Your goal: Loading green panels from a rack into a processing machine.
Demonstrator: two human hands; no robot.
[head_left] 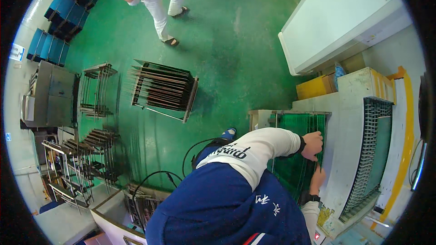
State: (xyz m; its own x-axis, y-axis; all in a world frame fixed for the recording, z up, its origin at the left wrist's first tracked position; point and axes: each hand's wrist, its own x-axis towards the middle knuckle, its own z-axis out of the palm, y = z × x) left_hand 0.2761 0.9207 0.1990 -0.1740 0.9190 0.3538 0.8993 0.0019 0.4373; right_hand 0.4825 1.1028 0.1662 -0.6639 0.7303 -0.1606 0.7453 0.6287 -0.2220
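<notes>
Left hand (312, 146): curls narrow over the rightmost green panels (290, 123); hard to tell whether gripping one.
Right hand (318, 180): reaches in close beside, nearer the body; too hidden to tell if holding a panel.
Green panels: stand on edge in a metal rack (303, 112), mostly left of both hands.
Coiled-metal conveyor (362, 165): lies right of the rack, near both hands.

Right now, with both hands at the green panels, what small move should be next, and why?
Perhaps ease one of the green panels gently away from its neighbours: they stand close together in the rack, and the left hand and right hand are both at their edges. Whether either grips one is unclear.
</notes>
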